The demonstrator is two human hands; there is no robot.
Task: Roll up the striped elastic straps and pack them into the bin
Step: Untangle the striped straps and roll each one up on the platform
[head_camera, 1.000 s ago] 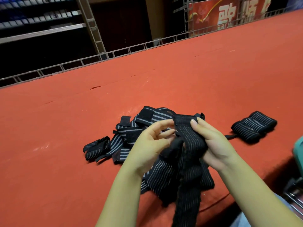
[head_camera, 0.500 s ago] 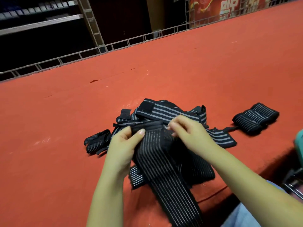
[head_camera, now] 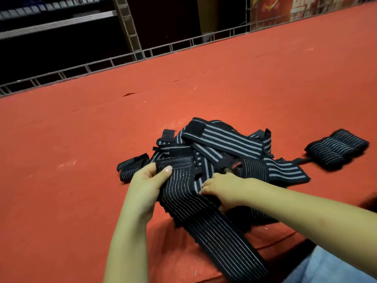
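Table (head_camera: 81,201): heap of loose straps (head_camera: 220,148) near the front edge, midway along. Rolled strap (head_camera: 130,166) touching the heap's left side. Rolled straps (head_camera: 336,152) right of the heap, apart. One strap (head_camera: 220,237) trailing over the front edge.

Black straps (head_camera: 216,144) with grey stripes; red-orange table cover (head_camera: 81,160); pale blue cloth (head_camera: 334,266)
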